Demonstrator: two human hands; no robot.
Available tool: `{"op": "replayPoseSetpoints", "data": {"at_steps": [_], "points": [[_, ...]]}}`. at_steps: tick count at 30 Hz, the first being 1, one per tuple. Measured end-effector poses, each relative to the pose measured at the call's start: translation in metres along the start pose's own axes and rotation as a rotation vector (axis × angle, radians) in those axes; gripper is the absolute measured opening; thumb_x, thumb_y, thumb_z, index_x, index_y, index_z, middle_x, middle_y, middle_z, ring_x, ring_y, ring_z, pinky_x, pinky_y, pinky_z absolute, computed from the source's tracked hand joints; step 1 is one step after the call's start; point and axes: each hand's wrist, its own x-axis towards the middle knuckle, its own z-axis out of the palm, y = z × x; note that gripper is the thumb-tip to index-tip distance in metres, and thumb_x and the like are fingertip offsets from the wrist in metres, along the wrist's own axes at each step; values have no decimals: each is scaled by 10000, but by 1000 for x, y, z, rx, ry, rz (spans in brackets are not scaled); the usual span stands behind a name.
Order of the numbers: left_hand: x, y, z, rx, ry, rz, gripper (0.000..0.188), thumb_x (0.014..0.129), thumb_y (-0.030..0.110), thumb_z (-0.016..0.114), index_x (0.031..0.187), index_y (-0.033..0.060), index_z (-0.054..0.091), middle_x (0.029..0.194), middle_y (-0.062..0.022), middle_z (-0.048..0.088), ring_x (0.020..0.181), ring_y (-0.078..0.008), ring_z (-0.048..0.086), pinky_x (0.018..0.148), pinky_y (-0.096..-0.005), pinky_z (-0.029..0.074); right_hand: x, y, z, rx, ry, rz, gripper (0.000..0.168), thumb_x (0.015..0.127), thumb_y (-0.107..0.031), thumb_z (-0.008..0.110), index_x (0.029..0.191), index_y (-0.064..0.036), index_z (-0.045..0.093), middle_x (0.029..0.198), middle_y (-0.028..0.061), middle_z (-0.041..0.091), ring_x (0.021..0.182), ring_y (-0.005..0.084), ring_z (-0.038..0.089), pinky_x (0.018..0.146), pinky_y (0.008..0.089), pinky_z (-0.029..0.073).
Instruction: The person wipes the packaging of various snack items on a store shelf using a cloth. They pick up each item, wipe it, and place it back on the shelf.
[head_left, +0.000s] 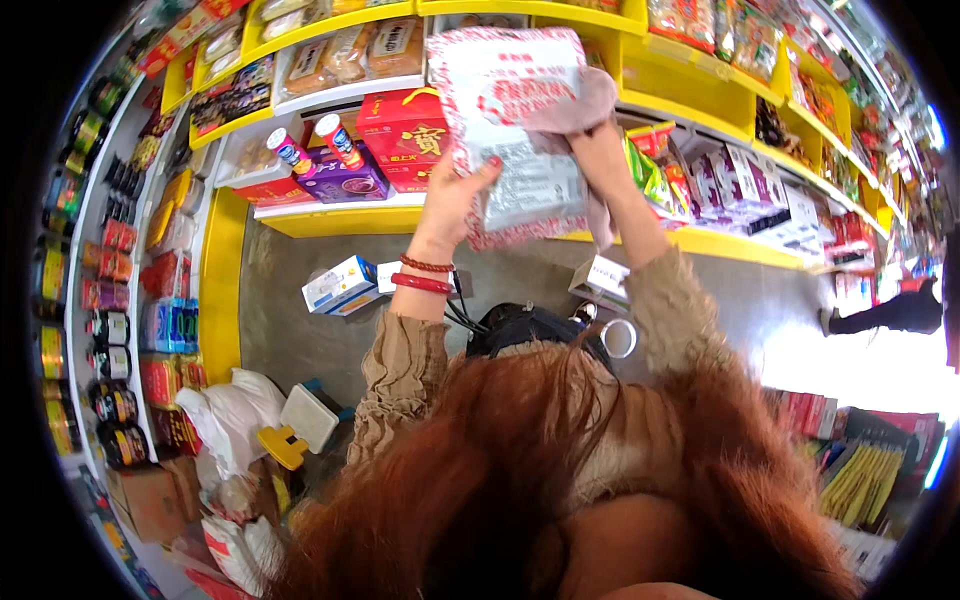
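Note:
A flat plastic food package (536, 184), white and silvery with red print and a red patterned edge, is held up before the yellow shelves. My left hand (459, 187) grips its lower left side, the thumb lying across its front. Against the package's right side, my right hand (596, 146) holds a pinkish-grey cloth (577, 109), whose upper part lies over the package's face and whose end hangs below. The cloth hides most of the right fingers. Two red bracelets (421, 283) circle my left wrist.
Yellow shelves (686, 82) with packaged foods stand ahead. Red gift boxes (401, 135) and two snack cans (339, 142) are on the lower shelf. On the floor lie cartons (341, 286), a roll-like white ring (619, 339) and a white bag (232, 412). A person's dark-clothed leg (885, 315) shows far right.

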Motion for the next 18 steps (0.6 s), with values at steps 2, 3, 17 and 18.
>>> {"op": "replayPoseSetpoints", "data": {"at_steps": [2,3,17,18], "points": [[7,1,-17,-49,33,111,375,774,-28,571,1134,7,474,1018,-56,576,895,-136,547,801,-272,430,2,-12,-6,318,-212,176,477,710,-61,619,1142,23,436,1106,156,521,1000,263,522,881,346,412],[10,8,-23,-77,48,131,380,776,-31,565,1141,8,468,1024,-58,574,905,-137,544,813,-271,425,-1,-16,-5,604,-303,253,452,689,-49,643,1097,29,464,1037,132,562,938,228,556,842,326,441],[-54,225,-91,631,304,939,464,779,41,543,1218,-11,399,1160,-174,492,1039,-228,502,844,-319,434,-57,32,9,676,-22,316,306,692,31,617,990,23,548,951,100,599,855,179,584,770,285,473],[-58,232,-93,632,313,946,464,781,42,537,1221,-10,397,1160,-175,492,1040,-228,502,841,-318,435,-58,30,10,676,-34,331,310,691,34,618,993,22,548,954,100,600,859,181,586,778,286,473]]}}
